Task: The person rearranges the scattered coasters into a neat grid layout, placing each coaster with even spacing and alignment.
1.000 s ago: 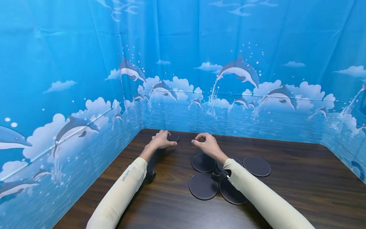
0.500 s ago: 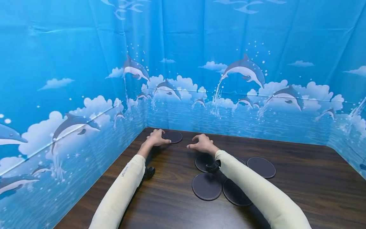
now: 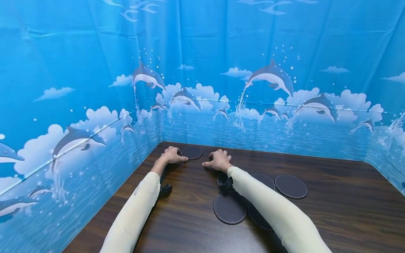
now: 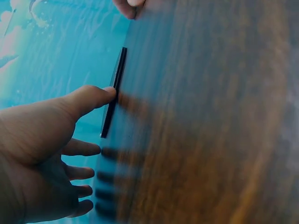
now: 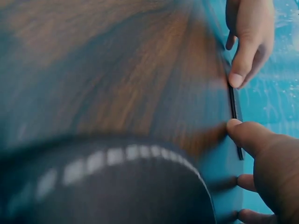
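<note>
A round dark coaster with a stitched rim lies flat near the table's far left corner. Beside its left edge is my left hand, thumb and fingers spread apart. In the left wrist view the left thumb overlaps the coaster, and its other fingers reach down toward the tabletop. My right hand is on the coaster's other side, a short gap away in the head view, fingers loosely bent and nothing between them. From the right wrist, both thumbs appear in line with the coaster's edge.
Several matching coasters lie close together at centre right, including a front one and a right one. My right forearm covers parts of some. A blue dolphin-print curtain borders the dark wooden table at the back and left.
My right hand has moved left and lower, toward the far coaster. The left hand has shifted left from over that coaster to its edge, uncovering it. The view has also shifted slightly.
</note>
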`<state>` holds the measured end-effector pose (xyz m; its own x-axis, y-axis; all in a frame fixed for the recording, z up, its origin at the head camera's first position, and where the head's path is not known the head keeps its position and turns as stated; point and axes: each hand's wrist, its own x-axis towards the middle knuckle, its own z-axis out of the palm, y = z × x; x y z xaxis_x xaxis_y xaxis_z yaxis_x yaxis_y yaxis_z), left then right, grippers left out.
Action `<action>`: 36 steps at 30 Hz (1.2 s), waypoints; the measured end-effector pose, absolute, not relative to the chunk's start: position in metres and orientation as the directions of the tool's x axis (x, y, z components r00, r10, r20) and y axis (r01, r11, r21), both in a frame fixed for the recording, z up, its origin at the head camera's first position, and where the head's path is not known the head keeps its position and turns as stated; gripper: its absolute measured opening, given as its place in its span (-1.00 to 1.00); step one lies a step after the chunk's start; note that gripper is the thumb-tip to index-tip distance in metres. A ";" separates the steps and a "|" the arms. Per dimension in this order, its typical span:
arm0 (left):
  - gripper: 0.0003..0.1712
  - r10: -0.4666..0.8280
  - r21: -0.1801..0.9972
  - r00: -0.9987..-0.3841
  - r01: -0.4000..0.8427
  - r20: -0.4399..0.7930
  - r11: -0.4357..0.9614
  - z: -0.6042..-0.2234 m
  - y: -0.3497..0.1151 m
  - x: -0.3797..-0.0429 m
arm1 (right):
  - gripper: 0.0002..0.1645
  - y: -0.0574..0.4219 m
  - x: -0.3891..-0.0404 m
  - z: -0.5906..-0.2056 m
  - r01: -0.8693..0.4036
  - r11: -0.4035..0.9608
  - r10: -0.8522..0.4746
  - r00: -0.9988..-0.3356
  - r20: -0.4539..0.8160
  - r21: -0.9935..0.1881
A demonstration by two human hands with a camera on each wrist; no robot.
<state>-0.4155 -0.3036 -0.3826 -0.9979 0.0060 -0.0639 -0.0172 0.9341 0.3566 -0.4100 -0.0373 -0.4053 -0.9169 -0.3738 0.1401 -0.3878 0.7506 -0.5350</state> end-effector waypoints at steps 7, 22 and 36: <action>-0.05 0.031 0.398 -0.998 0.004 -0.061 0.918 -0.389 -0.304 -0.418 | -0.30 -0.051 -0.414 -0.411 -0.347 0.776 -0.325 -0.936 0.138 -0.526; -0.10 0.073 0.546 -0.995 0.027 -0.062 0.837 -0.392 -0.308 -0.425 | -0.35 -0.060 -0.426 -0.409 -0.307 0.783 -0.294 -0.949 0.114 -0.542; -0.19 0.060 0.600 -0.995 0.002 -0.076 0.800 -0.388 -0.305 -0.425 | -0.38 -0.069 -0.440 -0.405 -0.215 0.736 -0.268 -0.963 0.016 -0.641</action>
<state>-0.4250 -0.3054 -0.3879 -0.9953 0.0596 -0.0763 0.0019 0.7999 0.6001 -0.4403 -0.0691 -0.4046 -0.9634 -0.2676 0.0160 -0.2152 0.7364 -0.6413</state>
